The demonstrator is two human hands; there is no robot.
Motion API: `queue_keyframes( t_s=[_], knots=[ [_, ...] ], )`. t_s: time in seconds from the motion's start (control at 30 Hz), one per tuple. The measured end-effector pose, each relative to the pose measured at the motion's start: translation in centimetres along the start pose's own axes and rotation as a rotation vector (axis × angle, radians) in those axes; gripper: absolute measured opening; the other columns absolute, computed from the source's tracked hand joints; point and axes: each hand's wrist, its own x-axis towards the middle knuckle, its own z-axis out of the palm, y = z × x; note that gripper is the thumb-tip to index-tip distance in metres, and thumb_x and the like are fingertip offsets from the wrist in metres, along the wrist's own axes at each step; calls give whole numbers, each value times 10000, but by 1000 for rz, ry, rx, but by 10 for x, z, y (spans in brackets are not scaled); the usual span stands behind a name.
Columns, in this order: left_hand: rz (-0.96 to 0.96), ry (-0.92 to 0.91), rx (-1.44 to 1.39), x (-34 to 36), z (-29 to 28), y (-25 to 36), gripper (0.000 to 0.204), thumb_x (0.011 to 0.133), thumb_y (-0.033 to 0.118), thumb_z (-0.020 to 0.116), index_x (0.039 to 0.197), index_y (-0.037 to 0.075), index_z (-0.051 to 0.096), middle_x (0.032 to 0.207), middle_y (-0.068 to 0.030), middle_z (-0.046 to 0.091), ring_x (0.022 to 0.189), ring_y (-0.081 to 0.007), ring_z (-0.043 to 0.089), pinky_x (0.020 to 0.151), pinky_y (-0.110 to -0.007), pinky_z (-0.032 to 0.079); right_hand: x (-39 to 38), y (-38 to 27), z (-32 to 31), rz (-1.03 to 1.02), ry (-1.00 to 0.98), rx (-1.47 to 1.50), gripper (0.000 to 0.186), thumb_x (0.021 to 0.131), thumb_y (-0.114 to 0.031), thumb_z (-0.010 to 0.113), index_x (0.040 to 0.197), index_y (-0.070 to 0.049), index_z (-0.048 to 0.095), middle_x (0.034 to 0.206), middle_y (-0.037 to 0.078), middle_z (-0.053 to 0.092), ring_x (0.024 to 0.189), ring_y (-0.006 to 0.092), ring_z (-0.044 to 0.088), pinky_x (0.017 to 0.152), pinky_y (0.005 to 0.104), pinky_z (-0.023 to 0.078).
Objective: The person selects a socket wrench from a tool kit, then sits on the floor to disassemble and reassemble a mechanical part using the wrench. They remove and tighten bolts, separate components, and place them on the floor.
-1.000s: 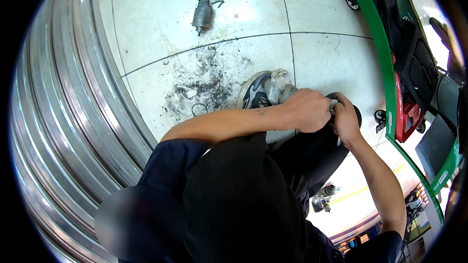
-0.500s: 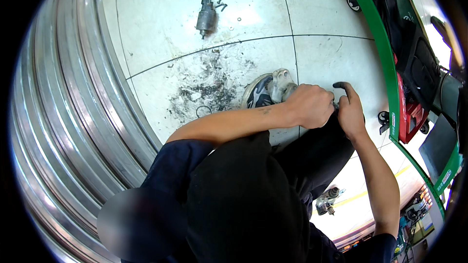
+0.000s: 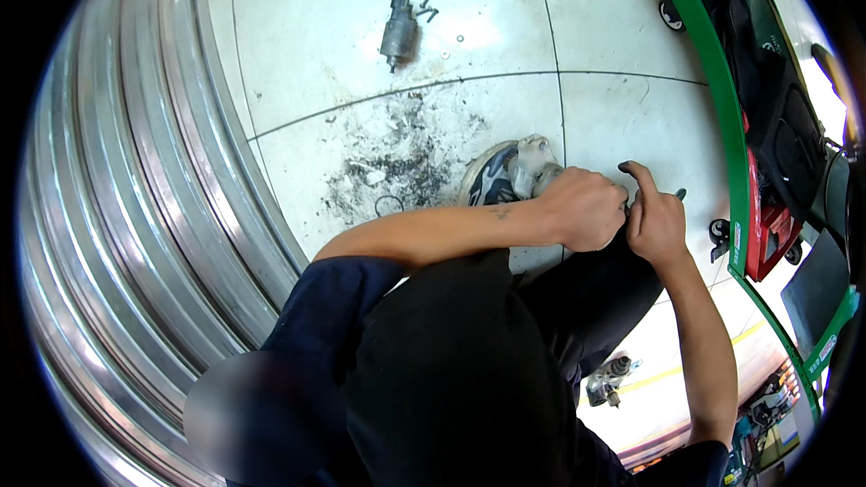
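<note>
My left hand [image 3: 585, 207] is closed in a fist against a pale grey cast-metal part [image 3: 534, 165], which hides most of what lies under the fingers. That part rests over my grey and white shoe [image 3: 492, 176]. Touching the left fist, my right hand [image 3: 657, 224] has its lower fingers curled and its dirty index finger stretched away. A dark thin tip [image 3: 681, 194] sticks out past the right knuckles; the rest of this thing is hidden in the hand. Both hands are above my black-trousered leg [image 3: 595, 307].
A grey metal cylinder [image 3: 398, 34] lies on the tiled floor beside several bolts [image 3: 426, 7] and small washers [image 3: 460, 38]. Black grime [image 3: 397, 158] and a thin ring [image 3: 390, 206] are nearer. Ribbed metal [image 3: 171, 171] stands left, a green-framed wheeled cart [image 3: 722, 117] right, another metal part [image 3: 609, 383] below.
The view has shifted slightly, moving the floor scene right in the picture. My right hand has turned a little, and a dark tip now shows beyond it. My left fist keeps its grip.
</note>
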Motion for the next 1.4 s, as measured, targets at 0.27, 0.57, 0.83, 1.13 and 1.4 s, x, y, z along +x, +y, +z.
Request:
queue_keyframes(
  t_s=[0.27,0.57,0.83,1.13,1.4],
  knots=[
    [-25,77,-11,6,-10,1,191,830,154,565,791,-17,641,751,-221,673,689,-439,650,629,-527,517,17,-24,-4,407,175,244,402,914,-59,447,1299,-100,556,866,260,682,861,463,653,795,569,480],
    [15,-38,52,1,-5,-4,206,839,161,552,794,-17,647,764,-214,681,699,-432,649,664,-524,524,17,7,-12,-436,154,-89,410,789,-40,582,1197,-61,620,706,140,631,656,337,620,662,452,470],
    [-52,-58,58,5,-1,2,187,834,166,556,799,12,656,779,-195,695,724,-413,669,665,-512,531,5,6,10,-219,246,-78,242,783,-45,586,1019,-91,614,615,153,584,575,371,596,585,478,474],
    [-27,39,77,12,-8,2,214,830,149,534,862,-10,674,747,-236,670,704,-443,656,668,-509,530,18,-9,15,277,360,70,277,908,-108,464,1157,-110,586,787,268,663,794,489,632,740,582,487],
    [-123,63,-304,2,-46,-3,297,880,133,528,1084,-29,671,800,-244,677,752,-425,664,717,-471,518,22,-36,-46,143,-16,317,322,968,-347,629,1052,-41,574,623,172,559,590,332,549,601,429,416]
  ],
)
